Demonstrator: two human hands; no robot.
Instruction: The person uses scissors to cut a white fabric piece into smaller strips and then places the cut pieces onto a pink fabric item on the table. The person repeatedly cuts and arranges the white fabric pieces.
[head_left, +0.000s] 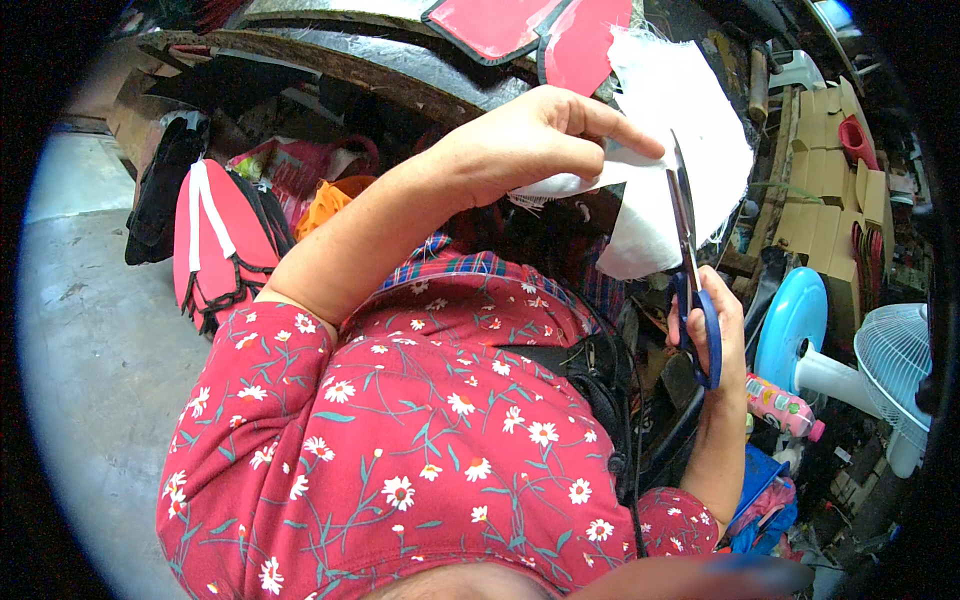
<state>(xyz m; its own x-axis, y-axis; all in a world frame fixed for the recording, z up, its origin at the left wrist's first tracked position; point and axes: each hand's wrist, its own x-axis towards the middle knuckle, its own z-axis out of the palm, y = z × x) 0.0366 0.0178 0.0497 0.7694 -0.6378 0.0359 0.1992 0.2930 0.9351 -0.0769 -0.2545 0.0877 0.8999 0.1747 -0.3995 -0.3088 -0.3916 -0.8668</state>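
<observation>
My left hand (pixel 540 145) pinches the edge of a white cloth (pixel 690 90) with frayed edges, its index finger stretched along the fabric. In my right hand (pixel 732 335) is a pair of scissors (pixel 713 340) with dark blue handles, the fingers through the loops. Their blades point away from me and lie against the cloth, close to the left fingertip. One part of the cloth hangs down left of the blades. Beyond it, red pieces with black edging (pixel 585 50) rest on the worktable (pixel 350 55).
At the left hang red panels (pixel 200 240) with black trim, near an orange cloth (pixel 325 208). Cardboard boxes (pixel 815 200) stand at the right. A white fan (pixel 890 360) with a blue base (pixel 793 320) lies tipped over beside a pink bottle (pixel 785 408).
</observation>
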